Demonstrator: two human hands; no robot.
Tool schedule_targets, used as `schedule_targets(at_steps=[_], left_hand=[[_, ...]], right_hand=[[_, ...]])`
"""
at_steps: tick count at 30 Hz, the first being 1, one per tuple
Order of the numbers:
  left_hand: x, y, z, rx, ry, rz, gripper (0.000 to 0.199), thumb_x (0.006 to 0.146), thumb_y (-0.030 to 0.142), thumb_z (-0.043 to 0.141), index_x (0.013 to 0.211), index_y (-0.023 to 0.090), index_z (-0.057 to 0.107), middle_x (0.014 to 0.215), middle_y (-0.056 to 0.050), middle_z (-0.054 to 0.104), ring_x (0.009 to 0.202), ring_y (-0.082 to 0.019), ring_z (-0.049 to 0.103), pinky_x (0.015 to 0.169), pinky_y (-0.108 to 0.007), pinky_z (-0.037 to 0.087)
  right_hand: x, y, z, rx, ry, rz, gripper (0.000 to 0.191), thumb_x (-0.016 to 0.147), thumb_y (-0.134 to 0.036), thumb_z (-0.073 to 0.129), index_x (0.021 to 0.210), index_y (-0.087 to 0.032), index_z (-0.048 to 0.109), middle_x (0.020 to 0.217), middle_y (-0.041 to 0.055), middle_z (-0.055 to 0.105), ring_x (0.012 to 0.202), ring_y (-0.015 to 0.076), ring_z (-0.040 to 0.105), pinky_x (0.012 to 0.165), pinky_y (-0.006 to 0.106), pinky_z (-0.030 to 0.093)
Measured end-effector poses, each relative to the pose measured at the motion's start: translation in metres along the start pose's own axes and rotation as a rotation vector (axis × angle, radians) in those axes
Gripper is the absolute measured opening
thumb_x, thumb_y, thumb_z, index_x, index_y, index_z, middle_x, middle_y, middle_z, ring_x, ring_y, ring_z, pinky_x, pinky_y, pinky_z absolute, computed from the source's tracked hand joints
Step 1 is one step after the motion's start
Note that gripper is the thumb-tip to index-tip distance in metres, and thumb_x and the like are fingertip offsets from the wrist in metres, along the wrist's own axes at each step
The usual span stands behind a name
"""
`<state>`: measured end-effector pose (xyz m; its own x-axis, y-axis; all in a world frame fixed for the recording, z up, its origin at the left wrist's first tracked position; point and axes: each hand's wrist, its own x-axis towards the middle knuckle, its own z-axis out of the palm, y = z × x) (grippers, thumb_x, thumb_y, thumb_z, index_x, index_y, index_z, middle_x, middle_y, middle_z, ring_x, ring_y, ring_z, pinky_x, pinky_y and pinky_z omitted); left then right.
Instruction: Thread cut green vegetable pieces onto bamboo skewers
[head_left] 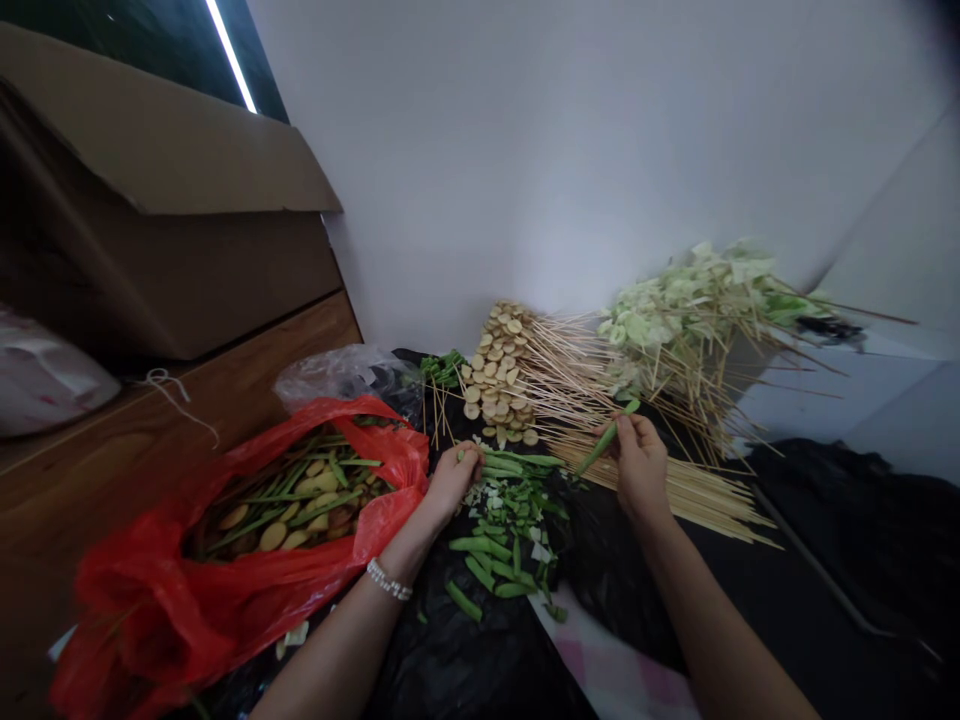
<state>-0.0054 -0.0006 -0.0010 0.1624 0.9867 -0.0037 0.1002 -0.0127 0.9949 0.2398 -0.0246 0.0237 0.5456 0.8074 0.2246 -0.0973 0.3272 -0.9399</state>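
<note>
A green pod (609, 436) pinched in the fingers of the right hand (641, 467), just above loose bamboo skewers (660, 486). Left hand (454, 478) curled against chopped green pods (504, 545), any grip unclear. Nearby, a red plastic bag (142, 600) of sliced rounds and pods; behind, stacked tan slices (495, 375) and skewered pale greens (675, 312).

Red plastic bag (142, 600): thin, glossy, crinkled. Black plastic sheet (450, 660): shiny, creased. Bamboo skewers (675, 490): pale, matt, dry wood. Green pod (609, 437): smooth, waxy skin. Surface (225, 365): varnished brown wood, soft sheen. Cardboard box (172, 170): matt, brown.
</note>
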Motion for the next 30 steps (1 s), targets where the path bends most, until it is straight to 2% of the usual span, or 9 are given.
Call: schedule_targets(at_steps=[4, 7, 10, 14, 18, 20, 23, 26, 30], left_hand=[[-0.009, 0.001, 0.007, 0.113, -0.206, 0.074, 0.027, 0.076, 0.038, 0.056, 0.081, 0.014, 0.068, 0.044, 0.006, 0.042, 0.041, -0.008, 0.033, 0.042, -0.020, 0.022], [-0.012, 0.002, 0.011, 0.143, -0.211, 0.152, 0.031, 0.077, 0.041, 0.060, 0.093, 0.016, 0.071, 0.050, 0.004, 0.050, 0.047, -0.010, 0.041, 0.047, -0.021, 0.029], [-0.012, 0.004, 0.009, 0.207, -0.185, 0.185, 0.032, 0.078, 0.044, 0.060, 0.081, 0.015, 0.073, 0.056, 0.001, 0.057, 0.053, -0.012, 0.046, 0.052, -0.022, 0.033], [-0.012, 0.008, 0.006, 0.261, -0.153, 0.179, 0.043, 0.081, 0.049, 0.055, 0.065, 0.013, 0.070, 0.049, 0.001, 0.051, 0.050, -0.011, 0.043, 0.052, -0.023, 0.032], [-0.015, 0.012, 0.008, 0.230, -0.173, 0.251, 0.030, 0.078, 0.043, 0.062, 0.082, 0.014, 0.072, 0.072, -0.002, 0.066, 0.067, -0.015, 0.055, 0.065, -0.024, 0.040], [-0.015, 0.012, 0.008, 0.224, -0.203, 0.255, 0.029, 0.079, 0.042, 0.062, 0.082, 0.014, 0.071, 0.071, -0.002, 0.065, 0.065, -0.014, 0.054, 0.064, -0.023, 0.040], [-0.013, 0.009, 0.006, 0.224, -0.157, 0.241, 0.034, 0.081, 0.045, 0.059, 0.071, 0.013, 0.068, 0.059, 0.001, 0.057, 0.057, -0.012, 0.047, 0.057, -0.022, 0.037], [-0.008, 0.004, 0.003, 0.211, -0.093, 0.215, 0.040, 0.081, 0.049, 0.056, 0.068, 0.013, 0.066, 0.053, 0.003, 0.050, 0.052, -0.010, 0.043, 0.054, -0.022, 0.034], [-0.003, -0.001, 0.001, 0.199, 0.032, 0.225, 0.036, 0.081, 0.047, 0.058, 0.075, 0.013, 0.069, 0.060, 0.000, 0.059, 0.058, -0.013, 0.051, 0.057, -0.023, 0.039]], right_hand=[[-0.009, -0.001, 0.008, -0.108, -0.254, -0.033, 0.035, 0.082, -0.048, 0.056, 0.104, -0.021, 0.058, 0.069, -0.0013, 0.063, 0.063, 0.0150, 0.058, 0.063, 0.029, 0.047], [-0.019, 0.000, 0.015, -0.221, -0.470, -0.074, 0.037, 0.083, -0.045, 0.054, 0.110, -0.022, 0.063, 0.074, -0.0007, 0.063, 0.067, 0.0152, 0.057, 0.069, 0.029, 0.048], [-0.027, 0.004, 0.019, -0.332, -0.625, -0.119, 0.042, 0.085, -0.037, 0.051, 0.125, -0.024, 0.057, 0.079, 0.0001, 0.065, 0.067, 0.0151, 0.056, 0.067, 0.028, 0.047], [-0.037, 0.008, 0.021, -0.489, -0.735, -0.234, 0.056, 0.086, -0.026, 0.048, 0.142, -0.023, 0.037, 0.083, -0.0003, 0.068, 0.073, 0.0156, 0.059, 0.073, 0.028, 0.046], [-0.046, 0.012, 0.023, -0.617, -0.836, -0.334, 0.060, 0.087, -0.020, 0.045, 0.145, -0.023, 0.030, 0.092, 0.0017, 0.068, 0.082, 0.0168, 0.062, 0.079, 0.030, 0.046], [-0.047, 0.014, 0.023, -0.690, -0.855, -0.358, 0.062, 0.086, -0.019, 0.047, 0.145, -0.022, 0.029, 0.094, 0.0029, 0.068, 0.083, 0.0178, 0.062, 0.079, 0.032, 0.046], [-0.040, 0.016, 0.019, -0.801, -0.828, -0.387, 0.053, 0.084, -0.024, 0.054, 0.137, -0.021, 0.044, 0.093, 0.0046, 0.069, 0.084, 0.0199, 0.062, 0.079, 0.033, 0.045], [-0.030, 0.014, 0.014, -0.905, -0.845, -0.416, 0.023, 0.086, -0.030, 0.056, 0.105, -0.021, 0.067, 0.093, 0.0054, 0.070, 0.085, 0.0203, 0.061, 0.077, 0.031, 0.044], [-0.026, 0.007, 0.013, -0.999, -0.909, -0.444, 0.016, 0.089, -0.027, 0.054, 0.092, -0.020, 0.069, 0.088, 0.0047, 0.070, 0.084, 0.0185, 0.059, 0.076, 0.029, 0.040]])
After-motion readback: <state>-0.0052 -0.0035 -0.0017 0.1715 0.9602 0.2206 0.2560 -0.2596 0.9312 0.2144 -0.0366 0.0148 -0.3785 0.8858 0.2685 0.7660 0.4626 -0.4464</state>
